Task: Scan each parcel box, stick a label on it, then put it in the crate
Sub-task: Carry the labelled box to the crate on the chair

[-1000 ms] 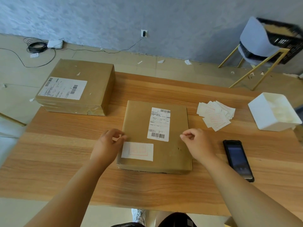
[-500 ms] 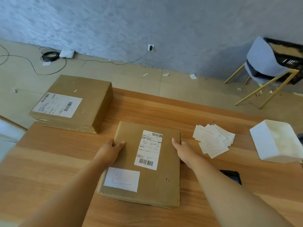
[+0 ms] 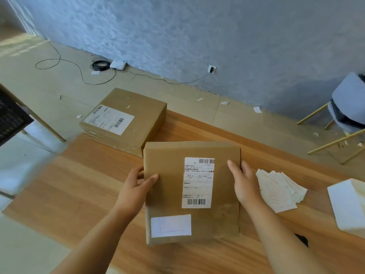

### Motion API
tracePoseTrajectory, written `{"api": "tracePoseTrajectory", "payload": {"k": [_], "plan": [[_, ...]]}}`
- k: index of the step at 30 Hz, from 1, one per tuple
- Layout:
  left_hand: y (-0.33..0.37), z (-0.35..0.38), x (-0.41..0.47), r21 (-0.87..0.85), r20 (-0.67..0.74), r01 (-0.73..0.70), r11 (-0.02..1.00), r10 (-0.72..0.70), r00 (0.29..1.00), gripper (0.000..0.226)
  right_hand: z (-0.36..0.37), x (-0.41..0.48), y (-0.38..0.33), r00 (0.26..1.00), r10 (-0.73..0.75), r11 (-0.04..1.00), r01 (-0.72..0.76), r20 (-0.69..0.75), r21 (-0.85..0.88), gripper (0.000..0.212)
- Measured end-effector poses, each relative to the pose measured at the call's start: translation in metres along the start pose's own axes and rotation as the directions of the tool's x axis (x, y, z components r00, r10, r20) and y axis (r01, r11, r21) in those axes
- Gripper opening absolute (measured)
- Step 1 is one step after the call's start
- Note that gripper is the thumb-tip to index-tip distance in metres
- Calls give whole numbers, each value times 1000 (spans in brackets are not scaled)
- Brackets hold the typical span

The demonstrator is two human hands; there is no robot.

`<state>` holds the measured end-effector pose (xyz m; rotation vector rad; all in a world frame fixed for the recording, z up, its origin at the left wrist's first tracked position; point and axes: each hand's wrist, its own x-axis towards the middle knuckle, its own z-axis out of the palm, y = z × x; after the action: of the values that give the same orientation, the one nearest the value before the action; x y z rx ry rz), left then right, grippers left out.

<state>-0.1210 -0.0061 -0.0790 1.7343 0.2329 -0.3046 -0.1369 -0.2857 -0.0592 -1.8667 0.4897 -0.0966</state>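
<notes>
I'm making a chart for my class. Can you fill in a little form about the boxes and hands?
Held box: flat parcel box, side edges gripped by left hand and right hand
On it: shipping label, small white sticker near its front left corner
Other box: bigger parcel box, far left corner of the table
Also there: pile of loose labels, white tray

The boxes (image 3: 193, 186) are matt brown cardboard with white paper labels (image 3: 171, 225). The table (image 3: 83, 190) is smooth grained wood. The wall (image 3: 217, 32) looks rough, mottled grey.
</notes>
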Motion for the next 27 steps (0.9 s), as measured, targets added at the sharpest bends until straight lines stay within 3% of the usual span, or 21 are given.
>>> {"api": "tracePoseTrajectory", "payload": {"k": [3,7,11,16,21,24,27], "plan": [[11,-35,-20,-75,-45,-97,992,94,995,28,21,-17,-34,989,-149,987,149,-5,54,26],[17,-107,-44,-118,-108,-149,982,136,985,50,71,-45,-78,958,-285,952,281,18,122,25],[10,-196,-68,-121,-208,-176,977,148,967,39,147,-80,-112,927,-361,922,339,100,189,20],[-11,-306,-101,-92,-332,-170,981,131,934,38,252,-116,-139,866,-395,913,336,306,230,31],[-33,-399,-122,-83,-484,-146,986,88,870,43,349,-136,-166,774,-378,925,306,508,224,19],[-44,-444,-120,-104,-552,-145,984,64,831,37,403,-137,-184,720,-365,930,317,591,188,21],[-52,-484,-108,-89,-594,-129,988,51,803,45,457,-127,-202,680,-357,928,335,641,162,27]]}}
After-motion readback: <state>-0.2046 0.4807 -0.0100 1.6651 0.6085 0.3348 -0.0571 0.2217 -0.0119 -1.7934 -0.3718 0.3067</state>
